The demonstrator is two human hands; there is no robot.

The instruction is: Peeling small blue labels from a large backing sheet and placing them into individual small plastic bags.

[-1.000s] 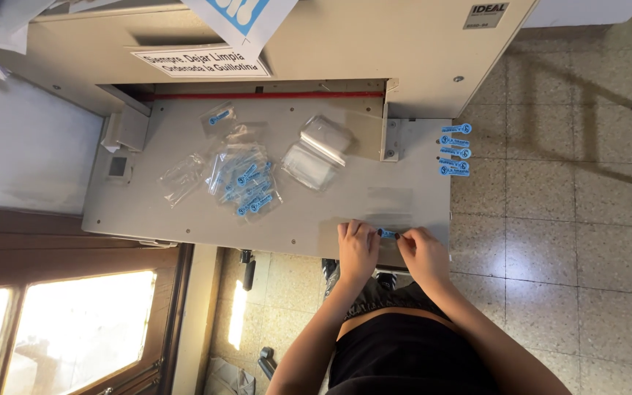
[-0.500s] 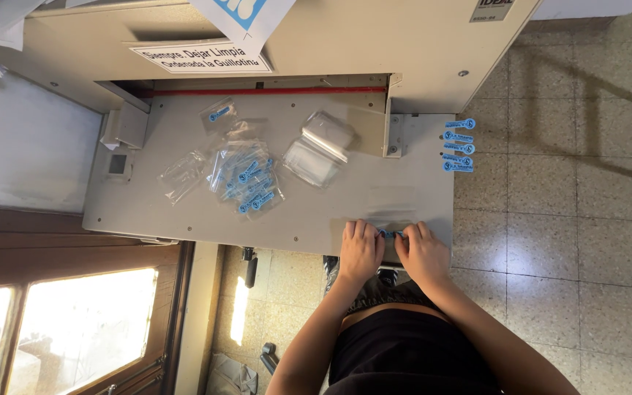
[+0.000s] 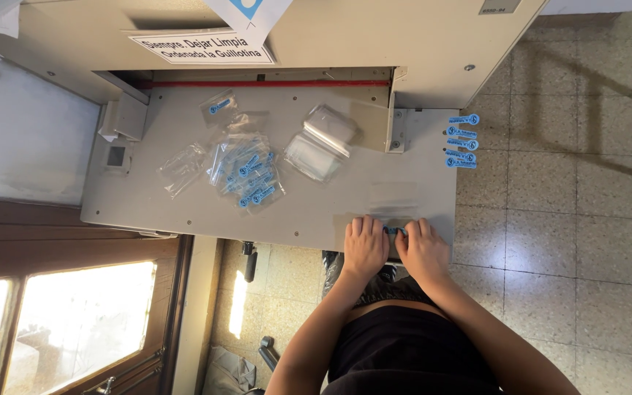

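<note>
Lying between two hands at the near edge of the counter (image 3: 184, 208): one small blue tag (image 3: 395, 230), partly hidden by the fingertips. Left hand (image 3: 365, 247), palm down, fingers bent onto the tag's left end, pinching it. Right hand (image 3: 423, 249), likewise palm down, fingers closed on the tag's right end. The two hands sit just beside each other, almost touching.

Just beyond the hands: a flat clear plastic sleeve (image 3: 393, 197), resting on the counter. Farther back, centre: a stack of empty clear bags (image 3: 321, 144), tilted. To its left: a heap of clear bags filled with blue tags (image 3: 246, 172), one separate filled bag (image 3: 219, 107) behind the heap, one crumpled clear bag (image 3: 182, 167) to the left. Off the counter's right side, near its corner: a row of five blue tags (image 3: 462, 140), well apart from the hands. Underfoot: tiled floor (image 3: 572, 241).
</note>
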